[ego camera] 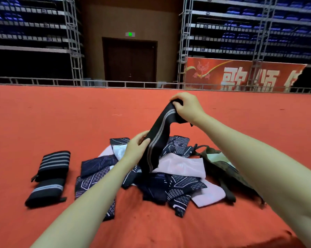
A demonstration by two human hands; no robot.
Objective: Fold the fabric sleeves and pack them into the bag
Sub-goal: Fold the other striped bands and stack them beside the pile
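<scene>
DONE: 2 folded sleeves (48,178) on red tabletop (43,122) | NOW: left hand (135,149) + right hand (187,108) grip striped sleeve (158,138) | LEFT: pile (169,179) unfolded, bag (221,167) not packed

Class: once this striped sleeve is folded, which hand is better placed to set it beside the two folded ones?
Left hand: likely, since the folded sleeves lie on its side.
</scene>
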